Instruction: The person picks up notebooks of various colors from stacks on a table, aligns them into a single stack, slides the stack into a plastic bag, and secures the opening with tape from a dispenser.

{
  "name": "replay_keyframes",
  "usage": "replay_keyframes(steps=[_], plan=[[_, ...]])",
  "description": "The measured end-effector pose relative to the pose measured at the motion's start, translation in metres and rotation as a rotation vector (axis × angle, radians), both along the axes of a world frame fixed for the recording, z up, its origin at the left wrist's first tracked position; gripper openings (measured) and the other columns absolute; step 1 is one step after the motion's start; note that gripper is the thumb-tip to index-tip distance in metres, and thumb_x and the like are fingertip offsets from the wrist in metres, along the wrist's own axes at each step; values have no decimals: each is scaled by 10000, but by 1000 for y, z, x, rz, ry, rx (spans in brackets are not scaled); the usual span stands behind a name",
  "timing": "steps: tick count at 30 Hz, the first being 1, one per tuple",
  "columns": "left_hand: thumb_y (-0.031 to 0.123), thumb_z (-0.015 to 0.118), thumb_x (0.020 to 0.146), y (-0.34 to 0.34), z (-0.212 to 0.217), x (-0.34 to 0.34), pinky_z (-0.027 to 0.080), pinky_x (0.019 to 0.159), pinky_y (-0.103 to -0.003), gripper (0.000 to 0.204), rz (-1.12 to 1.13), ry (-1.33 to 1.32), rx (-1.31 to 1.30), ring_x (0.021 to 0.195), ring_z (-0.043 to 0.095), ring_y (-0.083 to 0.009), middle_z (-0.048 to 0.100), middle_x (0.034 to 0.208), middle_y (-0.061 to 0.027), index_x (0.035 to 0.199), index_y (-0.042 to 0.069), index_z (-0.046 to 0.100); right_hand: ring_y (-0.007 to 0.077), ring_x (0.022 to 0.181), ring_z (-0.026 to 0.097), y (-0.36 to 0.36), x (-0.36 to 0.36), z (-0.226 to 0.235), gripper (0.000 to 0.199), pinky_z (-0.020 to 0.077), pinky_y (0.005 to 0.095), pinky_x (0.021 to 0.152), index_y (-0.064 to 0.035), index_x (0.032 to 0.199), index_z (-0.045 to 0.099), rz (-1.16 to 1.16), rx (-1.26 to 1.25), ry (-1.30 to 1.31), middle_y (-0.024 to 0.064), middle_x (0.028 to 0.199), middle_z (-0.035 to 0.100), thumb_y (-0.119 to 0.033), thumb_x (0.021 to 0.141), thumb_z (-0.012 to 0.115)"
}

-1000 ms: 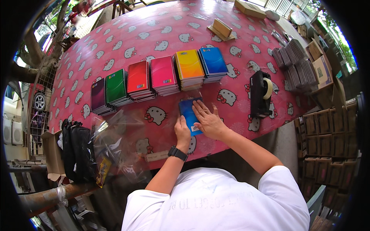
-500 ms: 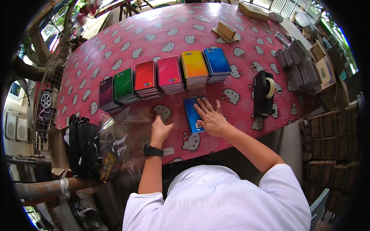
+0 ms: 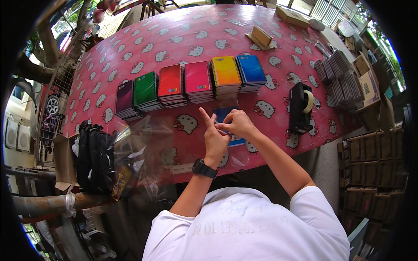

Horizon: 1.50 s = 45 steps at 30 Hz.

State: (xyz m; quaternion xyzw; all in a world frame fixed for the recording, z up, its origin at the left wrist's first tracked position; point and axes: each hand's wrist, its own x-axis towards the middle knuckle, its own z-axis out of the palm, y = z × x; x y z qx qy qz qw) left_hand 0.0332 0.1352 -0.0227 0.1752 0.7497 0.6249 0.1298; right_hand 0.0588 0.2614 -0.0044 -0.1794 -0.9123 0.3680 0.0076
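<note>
In front of me lies a blue spiral notebook (image 3: 237, 142), largely covered by my hands. My left hand (image 3: 215, 138) is over its left side, index finger stretched out and the other fingers partly hidden. Fingertips and thumb pinched together, my right hand (image 3: 241, 123) meets the left hand above the cover. Anything between those fingertips is too small to make out. Beyond them stand stacks of spiral notebooks in a row: dark purple (image 3: 125, 96), green (image 3: 145, 89), red (image 3: 170, 81), pink (image 3: 198, 77), yellow (image 3: 226, 71) and blue (image 3: 251, 69).
A black tape dispenser (image 3: 298, 108) stands to the right. Clear plastic wrap (image 3: 143, 145) and a black bag (image 3: 95, 156) lie at left. On the patterned pink table (image 3: 183, 48) are a wooden stand (image 3: 260, 38) and grey bundles (image 3: 342, 78). Brown boxes (image 3: 370, 161) are stacked at right.
My left hand has moved right to the notebook. The right hand, flat on the cover before, is now lifted into a pinch against the left hand.
</note>
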Motion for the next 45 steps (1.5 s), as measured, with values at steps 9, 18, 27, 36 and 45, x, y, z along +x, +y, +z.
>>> replay_keyframes(steps=[9,18,27,36,45], plan=[[143,511,893,-3,-58,-50,331,1041,-385,363,-313,571,-126,1217,458,-333,464,1352,-160,1236,33,553,260,684,657,15,-2,-16,216,505,362,646,32,754,670,-99,-124,-46,189,691,640,-179,726,633],[131,502,899,-26,-60,-50,326,1054,-420,408,-263,596,-76,1301,358,-349,440,1378,-124,1302,71,487,217,734,662,28,4,-21,206,510,314,690,18,872,690,-9,-339,-28,164,787,679,-140,753,631],[301,397,961,-24,-80,-39,91,1124,-498,616,-420,525,-190,1413,56,-342,88,1535,-133,1468,81,126,301,1413,86,39,38,-15,847,137,579,1066,-187,1374,424,345,365,-80,-16,1502,264,-346,623,782],[319,412,950,-18,-76,-37,21,1116,-529,599,-553,555,-329,1415,0,-358,64,1549,-79,1472,141,179,371,1411,-26,36,33,-44,1128,23,668,1051,-303,1459,239,246,310,-169,-25,1553,58,-654,516,751],[361,721,744,0,-36,-51,278,1094,-437,739,-703,131,-251,1382,210,-331,159,1528,-50,1385,183,400,392,1402,-78,22,33,-41,1389,26,661,1052,-221,1486,-34,107,288,-121,63,1552,-52,-587,452,818]])
